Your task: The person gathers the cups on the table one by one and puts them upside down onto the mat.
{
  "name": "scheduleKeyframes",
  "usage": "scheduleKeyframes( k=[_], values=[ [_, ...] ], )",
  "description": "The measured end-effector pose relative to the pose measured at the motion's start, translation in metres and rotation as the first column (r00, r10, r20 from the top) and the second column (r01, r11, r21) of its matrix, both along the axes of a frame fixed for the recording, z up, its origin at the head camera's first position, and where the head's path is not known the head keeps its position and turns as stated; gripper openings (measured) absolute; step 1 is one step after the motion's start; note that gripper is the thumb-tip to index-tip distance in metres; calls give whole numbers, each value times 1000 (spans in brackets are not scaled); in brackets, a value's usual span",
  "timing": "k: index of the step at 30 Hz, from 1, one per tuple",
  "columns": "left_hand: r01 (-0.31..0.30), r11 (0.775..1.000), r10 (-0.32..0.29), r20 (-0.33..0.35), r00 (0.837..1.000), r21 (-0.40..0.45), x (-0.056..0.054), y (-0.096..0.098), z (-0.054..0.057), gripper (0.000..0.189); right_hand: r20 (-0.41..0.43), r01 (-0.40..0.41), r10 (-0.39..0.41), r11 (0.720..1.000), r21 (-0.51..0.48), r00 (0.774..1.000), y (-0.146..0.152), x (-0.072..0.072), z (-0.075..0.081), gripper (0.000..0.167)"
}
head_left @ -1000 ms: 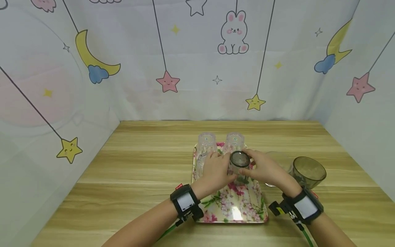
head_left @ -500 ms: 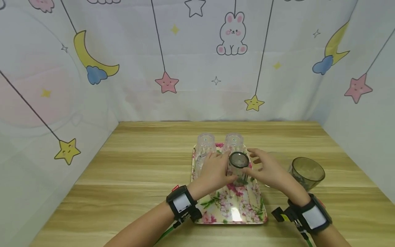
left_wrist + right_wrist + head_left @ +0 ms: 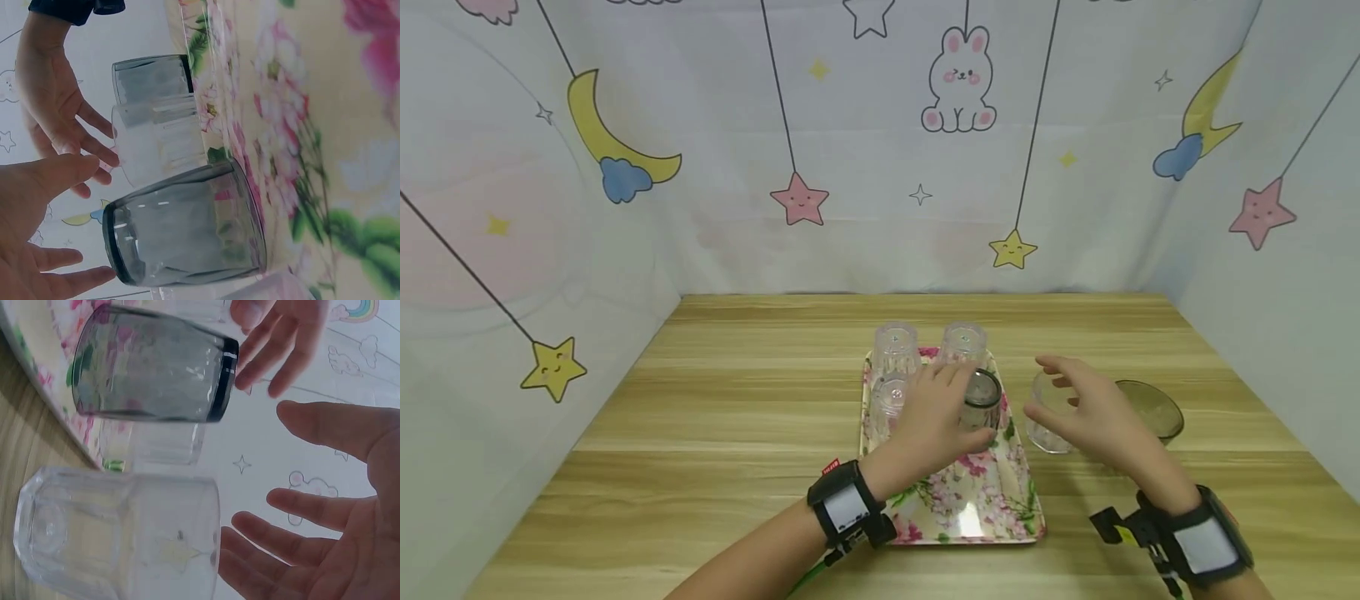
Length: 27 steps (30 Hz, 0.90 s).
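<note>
Head cam: floral tray (image 3: 925, 512) on wood-grain table (image 3: 760, 375), w/ 3 clear tumblers (image 3: 896, 350) upside down, plus grey tumbler (image 3: 982, 408), also inverted, at near R of group. L hand (image 3: 925, 414) at its left side, partly hiding it, fingers spread, gripping nothing. R hand (image 3: 1092, 408) off tray to right, fingers apart, loosely bent, holding nothing, nr upright clear glass (image 3: 1047, 432) on table; upright grey glass (image 3: 1156, 408) farther right. Cartoon backdrop (image 3: 865, 108) at far side.

L wrist cam: thumb clear of grey tumbler's base, one fingertip v. close, contact unclear.

R wrist cam: fingertips right by clear glass's rim, contact unclear; grey tumbler past it, on tray.
</note>
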<state>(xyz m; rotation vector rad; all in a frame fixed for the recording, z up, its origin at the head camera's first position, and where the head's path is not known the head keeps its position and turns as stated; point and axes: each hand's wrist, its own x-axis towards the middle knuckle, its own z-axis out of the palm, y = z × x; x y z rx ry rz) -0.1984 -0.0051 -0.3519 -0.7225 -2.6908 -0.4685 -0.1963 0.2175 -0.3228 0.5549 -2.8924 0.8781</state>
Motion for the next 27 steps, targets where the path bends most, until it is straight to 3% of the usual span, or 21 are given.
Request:
scheduleKeyframes(
  k=[3, 5, 11, 15, 27],
  values=[
    [42, 999, -43, -83, 996, -19, 3, 9, 2, 84, 15, 9, -10, 1000, 9, 1000, 6, 2, 1, 73],
    [66, 998, -68, -102, 992, -22, 4, 16, 5, 84, 22, 14, -15, 1000, 25, 1000, 10, 2, 1, 75],
    [98, 993, -103, -70, 992, -70, 5, 41, 10, 85, 3, 19, -19, 997, 74, 1000, 19, 2, 0, 81],
    [97, 986, -109, -86, 990, -139, 1, 55, 6, 88, -4, 22, -22, 996, 85, 1000, 23, 2, -1, 83],
    [44, 970, -49, -15, 999, -237, -9, 74, -5, 86, 24, 40, -46, 981, 189, 999, 36, 1, -2, 90]
  ],
)
